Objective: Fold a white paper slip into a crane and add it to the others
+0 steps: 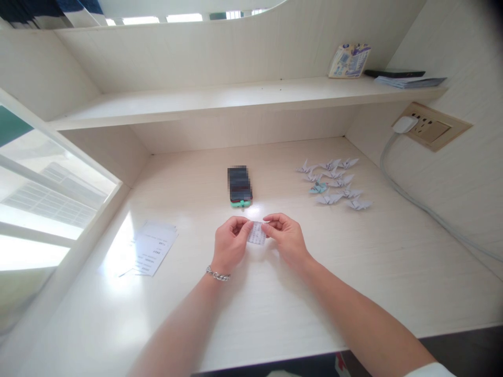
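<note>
Head view: a pale counter [275, 309] under a long shelf [220, 99].
Left hand [230, 243]: thumb and fingertips pinch the left edge of a small paper slip [257, 233]; a chain bracelet [218, 274] is on the wrist.
Right hand [286, 236]: pinches the slip's right edge.
Paper slip: held between both hands, mid-counter.
Phone [239, 186]: lies flat just beyond the slip.
Paper cranes [334, 183]: clustered at the far right, well apart from the hands.
Printed sheet [151, 248]: lies flat at the left.
</note>
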{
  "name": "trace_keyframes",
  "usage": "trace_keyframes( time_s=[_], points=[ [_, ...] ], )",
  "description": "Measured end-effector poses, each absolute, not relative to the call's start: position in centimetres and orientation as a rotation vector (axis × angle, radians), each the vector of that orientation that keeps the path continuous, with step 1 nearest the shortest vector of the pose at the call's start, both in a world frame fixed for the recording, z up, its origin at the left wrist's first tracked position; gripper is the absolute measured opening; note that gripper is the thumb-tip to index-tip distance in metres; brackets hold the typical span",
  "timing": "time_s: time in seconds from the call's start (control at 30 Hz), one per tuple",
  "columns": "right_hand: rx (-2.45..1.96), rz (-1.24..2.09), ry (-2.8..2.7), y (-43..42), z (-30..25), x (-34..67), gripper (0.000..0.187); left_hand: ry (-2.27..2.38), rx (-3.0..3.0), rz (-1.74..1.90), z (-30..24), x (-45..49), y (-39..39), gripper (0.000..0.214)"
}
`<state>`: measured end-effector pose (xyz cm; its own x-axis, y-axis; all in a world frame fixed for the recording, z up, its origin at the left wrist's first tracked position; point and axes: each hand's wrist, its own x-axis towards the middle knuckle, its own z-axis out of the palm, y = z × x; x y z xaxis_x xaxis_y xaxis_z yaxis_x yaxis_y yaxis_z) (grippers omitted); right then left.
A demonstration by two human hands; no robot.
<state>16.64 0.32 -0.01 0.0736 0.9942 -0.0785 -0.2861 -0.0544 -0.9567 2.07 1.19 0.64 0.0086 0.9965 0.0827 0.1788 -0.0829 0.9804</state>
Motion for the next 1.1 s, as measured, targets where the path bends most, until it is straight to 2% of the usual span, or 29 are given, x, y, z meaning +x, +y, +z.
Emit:
trace_keyframes(
  time_s=[0.13,0.23,0.43,0.6,0.8,1.0,1.1],
  points=[
    [-1.094,1.427,-0.909,0.33,-0.08,16.58,0.034,1.314,1.379,1.197,0.48,2.1,1.28,0.019],
    [-1.131,1.545,-0.982,0.39,-0.18,16.6,0.026,1.323,1.359,1.212,0.43,2.12,1.32,0.02],
    [-1.245,1.428,-1.031,0.45,-0.13,16.34,0.027,1.332,1.321,1.254,0.46,2.14,1.39,0.022],
    [-1.186,1.606,-1.081,0.37,-0.41,16.29,0.031,1.342,1.309,1.266,0.34,2.0,1.49,0.022],
    [-1.207,1.533,-1.134,0.34,0.1,16.29,0.027,1.326,1.293,1.253,0.32,1.9,1.55,0.024],
    [-1.147,1.726,-1.076,0.05,-0.11,16.06,0.031,1.328,1.305,1.252,0.46,2.11,1.36,0.022],
    [-1.193,1.69,-1.097,0.07,-0.36,15.96,0.032,1.32,1.29,1.245,0.52,2.18,1.33,0.022]
  ],
)
